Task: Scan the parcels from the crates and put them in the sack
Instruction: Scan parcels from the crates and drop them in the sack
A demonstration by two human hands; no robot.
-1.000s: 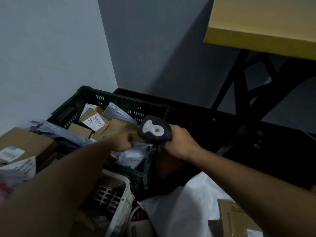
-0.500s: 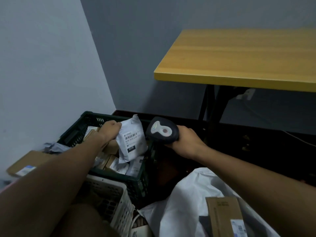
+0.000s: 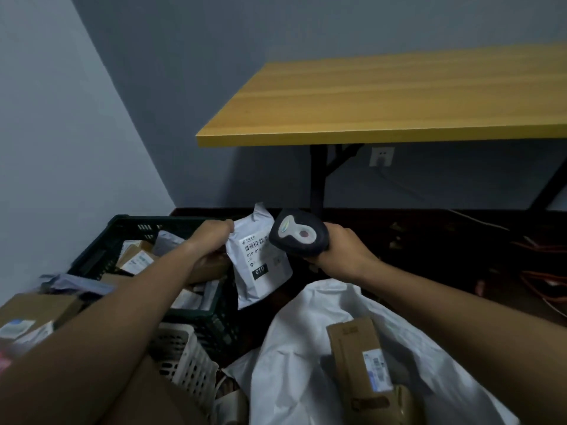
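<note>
The white sack [image 3: 310, 338] lies open nearest the viewer, its mouth spread low between the forearms so that a parcel can drop straight in; a brown cardboard box [image 3: 359, 357] with a label on its side already rests in it. Left of it stand a white slotted basket [image 3: 184, 354] and, behind that, the dark green crate [image 3: 214, 314], packed with brown boxes and grey mailers, with more cardboard parcels [image 3: 33, 308] heaped at its left. Above the gap between crate and sack, the left hand [image 3: 211, 237] pinches the top corner of a white poly-mailer parcel [image 3: 260, 265], letting it hang with its barcode label turned toward the viewer, which looks meant to give the reader a flat, unobstructed face. The right hand [image 3: 340, 250] is wrapped round the grip of a dark handheld barcode scanner [image 3: 296, 236], whose head sits just above the label's upper right corner, touching or nearly so; I judge the scan to be in hand, the drop into the sack not yet done. Compared with half a second ago, the parcel has travelled right, clear of the crate's interior and up against the scanner. Farthest back, a yellow-topped table [image 3: 383, 99] on black legs stands against the grey wall, a wall socket [image 3: 381, 156] beneath it.
</note>
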